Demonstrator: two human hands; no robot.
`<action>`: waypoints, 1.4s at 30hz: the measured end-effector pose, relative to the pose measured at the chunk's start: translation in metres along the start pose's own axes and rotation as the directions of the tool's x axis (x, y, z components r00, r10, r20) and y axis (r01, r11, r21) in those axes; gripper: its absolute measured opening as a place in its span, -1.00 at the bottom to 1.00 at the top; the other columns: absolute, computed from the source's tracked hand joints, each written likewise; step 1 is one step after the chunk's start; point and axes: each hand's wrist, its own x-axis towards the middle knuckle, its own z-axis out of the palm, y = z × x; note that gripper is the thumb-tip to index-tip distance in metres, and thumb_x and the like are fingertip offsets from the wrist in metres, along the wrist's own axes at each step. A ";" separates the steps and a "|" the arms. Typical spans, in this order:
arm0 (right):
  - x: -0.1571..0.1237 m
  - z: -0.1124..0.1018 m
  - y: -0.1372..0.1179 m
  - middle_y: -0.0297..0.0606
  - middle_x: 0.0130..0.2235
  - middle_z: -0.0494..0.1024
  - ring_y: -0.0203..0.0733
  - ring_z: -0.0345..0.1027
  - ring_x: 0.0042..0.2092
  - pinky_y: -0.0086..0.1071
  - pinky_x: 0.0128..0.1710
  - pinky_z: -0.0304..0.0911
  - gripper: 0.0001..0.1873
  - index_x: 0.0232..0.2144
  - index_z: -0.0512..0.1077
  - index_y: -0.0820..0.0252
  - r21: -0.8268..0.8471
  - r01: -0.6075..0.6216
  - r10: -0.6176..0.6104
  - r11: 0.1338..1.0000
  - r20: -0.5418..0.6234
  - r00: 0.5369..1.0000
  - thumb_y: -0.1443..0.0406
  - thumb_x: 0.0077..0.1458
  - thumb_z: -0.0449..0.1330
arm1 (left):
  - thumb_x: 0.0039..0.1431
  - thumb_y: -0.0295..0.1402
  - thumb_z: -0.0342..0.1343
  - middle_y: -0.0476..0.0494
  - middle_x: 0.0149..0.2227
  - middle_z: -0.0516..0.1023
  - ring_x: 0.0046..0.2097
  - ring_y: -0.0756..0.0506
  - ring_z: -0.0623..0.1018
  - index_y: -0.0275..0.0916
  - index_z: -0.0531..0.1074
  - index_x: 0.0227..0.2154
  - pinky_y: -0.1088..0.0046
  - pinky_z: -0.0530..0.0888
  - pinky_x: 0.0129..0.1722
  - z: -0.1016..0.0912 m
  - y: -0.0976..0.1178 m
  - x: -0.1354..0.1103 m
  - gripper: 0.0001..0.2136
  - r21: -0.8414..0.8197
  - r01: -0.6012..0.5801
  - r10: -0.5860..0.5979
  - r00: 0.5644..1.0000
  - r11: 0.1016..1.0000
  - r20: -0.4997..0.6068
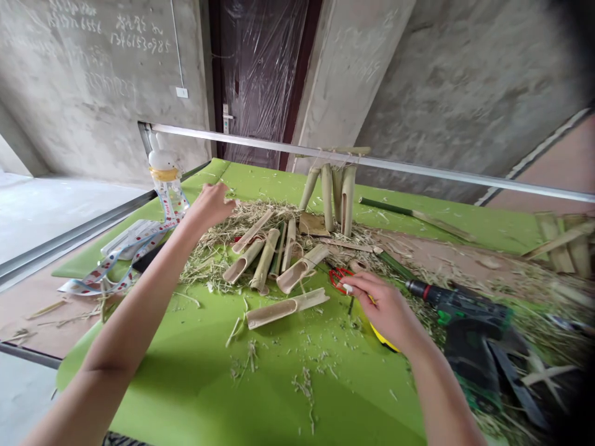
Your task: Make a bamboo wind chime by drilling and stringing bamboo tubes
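My left hand (pixel 211 203) hovers at the far left edge of a heap of straw-like shavings (pixel 204 263), its fingers curled together; anything between them is too small to make out. Closed around the red looped handles (pixel 338 279) of what look like scissors is my right hand (pixel 383 305). A yellow item (pixel 385 339) shows partly from beneath that hand. Several cut bamboo pieces (pixel 267 260) lie in front of the shavings, between my hands. Closer to me, a split bamboo trough (pixel 288 308) rests on the green mat (pixel 223 384).
A cordless drill (pixel 474 316) lies right of my right hand, beside dark blades. Upright bamboo legs (pixel 332 192) stand at the back. On the left are a rabbit-topped bottle (pixel 165 179) and its printed strap (pixel 100 282). A metal rail (pixel 260 141) crosses behind the table.
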 end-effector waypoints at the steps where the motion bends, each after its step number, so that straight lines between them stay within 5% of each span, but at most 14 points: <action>1: 0.003 -0.004 -0.002 -0.13 -0.19 0.50 -0.08 0.39 -0.14 -0.21 -0.20 0.34 -0.70 -0.22 0.48 0.15 -0.021 0.010 -0.010 1.000 -0.003 1.000 0.36 0.14 -0.04 | -0.04 -0.44 0.18 -0.37 -0.02 0.38 0.05 -0.29 0.38 -0.36 0.42 -0.19 0.11 0.35 0.03 0.003 0.006 -0.007 -0.72 0.036 -0.085 0.085 0.996 0.996 -0.007; 3: 0.010 -0.013 -0.008 -0.15 -0.17 0.49 -0.10 0.39 -0.14 -0.22 -0.19 0.33 -0.69 -0.20 0.47 0.15 -0.053 0.035 -0.035 0.998 0.010 0.999 0.38 0.13 -0.04 | 0.01 -0.37 0.17 -0.32 0.14 0.23 0.16 -0.28 0.24 -0.28 0.33 -0.01 0.07 0.22 0.14 0.013 0.022 -0.023 -0.57 -0.046 -0.285 0.288 0.954 0.957 0.086; 5: 0.018 -0.024 -0.016 -0.18 -0.17 0.48 -0.14 0.39 -0.16 -0.24 -0.18 0.31 -0.69 -0.21 0.46 0.14 -0.075 0.080 -0.079 0.994 0.015 0.997 0.39 0.13 -0.05 | 0.02 -0.30 0.17 -0.24 0.16 0.22 0.17 -0.23 0.24 -0.20 0.22 0.10 0.09 0.22 0.14 0.031 0.038 -0.040 -0.46 -0.290 -0.381 0.466 0.819 0.878 0.335; 7: 0.025 -0.033 -0.023 -0.19 -0.19 0.48 -0.16 0.39 -0.18 -0.25 -0.16 0.30 -0.71 -0.22 0.45 0.15 -0.097 0.131 -0.132 0.987 -0.006 0.991 0.38 0.14 -0.05 | -0.03 -0.30 0.21 -0.25 0.08 0.33 0.08 -0.18 0.34 -0.22 0.15 0.14 0.17 0.33 0.04 0.052 0.046 -0.053 -0.36 -0.536 -0.262 0.554 0.659 0.803 0.509; 8: 0.027 -0.037 -0.026 -0.20 -0.21 0.48 -0.17 0.39 -0.19 -0.26 -0.16 0.29 -0.72 -0.23 0.45 0.16 -0.111 0.153 -0.157 0.982 -0.026 0.987 0.38 0.14 -0.04 | 0.01 -0.32 0.18 -0.26 -0.02 0.41 -0.03 -0.13 0.43 -0.26 0.15 0.14 0.24 0.39 -0.06 0.061 0.047 -0.058 -0.39 -0.618 -0.140 0.554 0.623 0.774 0.552; 10: 0.031 -0.043 -0.030 -0.20 -0.23 0.50 -0.17 0.39 -0.21 -0.27 -0.17 0.28 -0.74 -0.25 0.45 0.16 -0.139 0.172 -0.185 0.975 -0.085 0.979 0.37 0.14 -0.03 | 0.12 -0.34 0.06 -0.21 -0.24 0.49 -0.35 0.01 0.46 -0.35 0.24 0.06 0.41 0.41 -0.34 0.074 0.044 -0.062 -0.56 -0.701 0.084 0.507 0.631 0.708 0.587; 12: 0.033 -0.048 -0.030 -0.21 -0.26 0.50 -0.16 0.39 -0.22 -0.28 -0.18 0.27 -0.76 -0.28 0.45 0.17 -0.164 0.163 -0.191 0.973 -0.173 0.966 0.37 0.13 -0.02 | 0.18 -0.35 0.00 -0.09 -0.45 0.42 -0.57 0.12 0.28 -0.39 0.37 -0.08 0.52 0.23 -0.56 0.078 0.039 -0.062 -0.70 -0.734 0.182 0.456 0.679 0.655 0.576; 16: 0.031 -0.054 -0.023 -0.22 -0.29 0.51 -0.14 0.38 -0.23 -0.27 -0.21 0.26 -0.79 -0.34 0.44 0.15 -0.192 0.108 -0.165 0.976 -0.315 0.935 0.35 0.12 -0.01 | 0.15 -0.22 0.04 0.10 -0.67 0.12 -0.64 0.12 0.04 -0.34 0.49 -0.31 0.50 -0.03 -0.62 0.067 0.031 -0.054 -0.74 -0.746 0.076 0.459 0.745 0.661 0.483; 19: 0.024 -0.059 -0.016 -0.22 -0.29 0.51 -0.14 0.37 -0.23 -0.27 -0.21 0.26 -0.80 -0.34 0.43 0.13 -0.169 0.079 -0.126 0.982 -0.287 0.950 0.30 0.12 0.00 | 0.15 -0.17 0.00 0.12 -0.71 0.02 -0.65 0.10 0.01 -0.29 0.48 -0.44 0.49 -0.03 -0.61 0.055 0.029 -0.047 -0.71 -0.689 -0.028 0.449 0.779 0.724 0.439; 21: 0.018 -0.061 -0.012 -0.22 -0.29 0.50 -0.14 0.37 -0.22 -0.27 -0.20 0.25 -0.80 -0.33 0.43 0.13 -0.153 0.071 -0.107 0.986 -0.246 0.963 0.28 0.13 0.00 | 0.13 -0.17 0.01 0.09 -0.70 0.09 -0.64 0.10 0.05 -0.27 0.48 -0.49 0.50 0.02 -0.61 0.049 0.028 -0.042 -0.72 -0.612 -0.117 0.479 0.742 0.782 0.470; 25: 0.006 -0.062 -0.005 -0.22 -0.26 0.51 -0.12 0.38 -0.21 -0.27 -0.19 0.25 -0.79 -0.33 0.44 0.12 -0.159 0.027 -0.057 0.987 -0.192 0.980 0.27 0.13 0.00 | 0.09 -0.23 0.05 0.05 -0.66 0.26 -0.63 0.11 0.14 -0.25 0.48 -0.52 0.52 0.13 -0.60 0.036 0.026 -0.035 -0.77 -0.500 -0.282 0.563 0.567 0.819 0.602; 31: 0.000 -0.064 0.000 -0.23 -0.23 0.51 -0.13 0.39 -0.19 -0.31 -0.22 0.26 -0.76 -0.29 0.45 0.11 -0.140 -0.004 -0.010 0.990 -0.099 0.995 0.22 0.14 0.00 | 0.09 -0.30 0.04 -0.08 -0.48 0.52 -0.44 0.02 0.48 -0.22 0.52 -0.44 0.45 0.43 -0.39 0.026 0.018 -0.028 -0.82 -0.490 -0.178 0.509 0.488 0.853 0.709; 36: -0.001 -0.060 -0.002 -0.19 -0.24 0.50 -0.15 0.38 -0.20 -0.28 -0.15 0.26 -0.74 -0.29 0.47 0.15 -0.143 0.077 -0.093 0.987 -0.106 0.990 0.23 0.15 -0.01 | 0.08 -0.40 0.01 -0.14 -0.40 0.56 -0.39 0.02 0.53 -0.28 0.51 -0.44 0.43 0.45 -0.31 0.024 0.013 -0.025 -0.83 -0.402 -0.235 0.454 0.628 0.885 0.632; 42: -0.003 -0.054 -0.003 -0.16 -0.24 0.49 -0.14 0.37 -0.20 -0.25 -0.16 0.27 -0.71 -0.26 0.48 0.14 -0.151 0.101 -0.112 0.983 -0.071 0.991 0.28 0.15 -0.04 | 0.14 -0.40 -0.07 -0.11 -0.53 0.50 -0.46 0.03 0.50 -0.29 0.40 -0.52 0.52 0.41 -0.41 0.027 0.014 -0.025 -0.80 -0.341 -0.352 0.482 0.738 0.872 0.472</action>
